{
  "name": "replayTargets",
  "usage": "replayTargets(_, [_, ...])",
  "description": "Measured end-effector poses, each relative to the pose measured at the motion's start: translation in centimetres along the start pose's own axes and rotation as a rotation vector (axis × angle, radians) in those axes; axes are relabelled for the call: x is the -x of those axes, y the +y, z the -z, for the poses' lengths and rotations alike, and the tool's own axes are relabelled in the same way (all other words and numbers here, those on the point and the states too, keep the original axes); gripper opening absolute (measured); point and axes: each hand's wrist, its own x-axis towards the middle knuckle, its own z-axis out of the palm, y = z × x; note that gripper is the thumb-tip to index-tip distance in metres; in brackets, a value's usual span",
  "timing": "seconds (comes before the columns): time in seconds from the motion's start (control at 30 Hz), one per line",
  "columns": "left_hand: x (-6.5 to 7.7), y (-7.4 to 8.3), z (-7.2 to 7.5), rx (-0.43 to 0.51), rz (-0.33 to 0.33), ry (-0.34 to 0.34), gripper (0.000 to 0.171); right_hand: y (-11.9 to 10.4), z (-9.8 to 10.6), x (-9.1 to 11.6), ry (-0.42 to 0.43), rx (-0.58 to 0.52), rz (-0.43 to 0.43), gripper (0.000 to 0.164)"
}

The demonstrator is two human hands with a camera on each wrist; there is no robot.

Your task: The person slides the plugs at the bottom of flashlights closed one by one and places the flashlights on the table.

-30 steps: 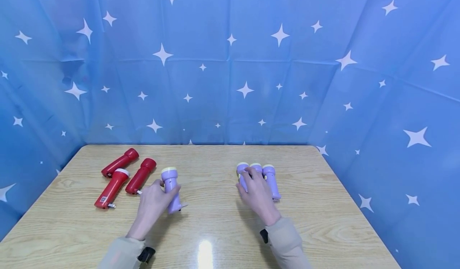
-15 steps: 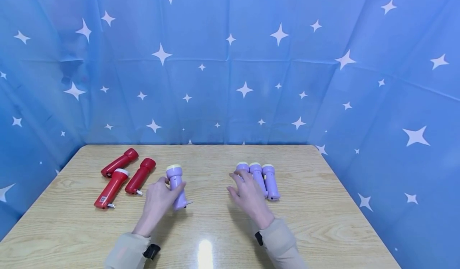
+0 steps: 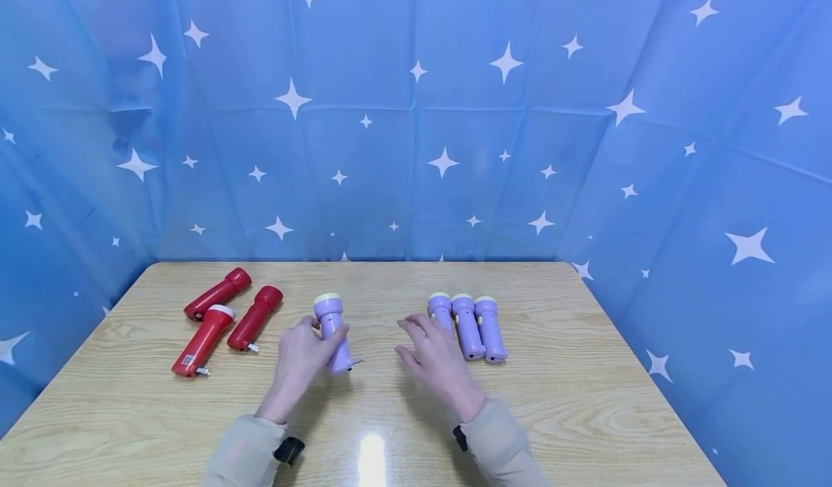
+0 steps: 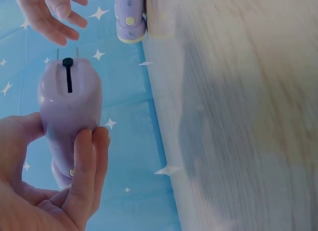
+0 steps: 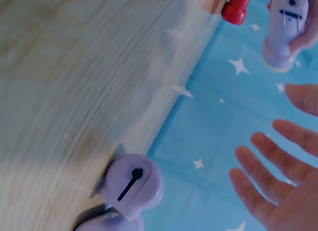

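My left hand (image 3: 300,353) grips a purple flashlight (image 3: 330,315) by its body, above the table, its pale-rimmed head pointing away. Two thin metal prongs (image 4: 77,52) stick out of its tail in the left wrist view, beside a dark slider in a slot. My right hand (image 3: 438,363) hovers with spread, relaxed fingers and holds nothing; in the right wrist view its fingers (image 5: 266,179) are apart from the held flashlight. Three more purple flashlights (image 3: 466,328) lie side by side just beyond and right of this hand, which partly hides the leftmost one (image 3: 440,308).
On the left of the wooden table (image 3: 585,400) lie three red flashlights, one at the back (image 3: 217,295), one with a white rim (image 3: 203,344) and one nearest my left hand (image 3: 256,319). A blue star-patterned cloth (image 3: 377,147) hangs behind the table.
My left hand has carried the purple flashlight rightward and slightly away from me. My right hand has come off the purple row and moved left, uncovering more of it.
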Motion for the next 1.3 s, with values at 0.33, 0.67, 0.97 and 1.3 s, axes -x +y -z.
replayTargets(0.33, [-0.2, 0.9, -1.0, 0.066, 0.008, 0.005, 0.053, -1.0, -0.5, 0.1, -0.016, 0.003, 0.063, 0.043])
replayTargets(0.67, [-0.3, 1.4, -1.5, 0.091, 0.008, 0.009, 0.05, -1.7, -0.7, 0.1, -0.064, -0.038, 0.101, 0.045])
replayTargets(0.97, [-0.3, 1.7, -1.8, 0.14, 0.018, -0.003, 0.052, -2.2, -1.1, 0.1, -0.019, -0.065, 0.158, 0.045])
replayTargets(1.3, [-0.3, 1.9, -2.1, 0.154, 0.017, -0.01, 0.051, -2.3, -1.6, 0.1, 0.01, -0.081, 0.166, 0.043])
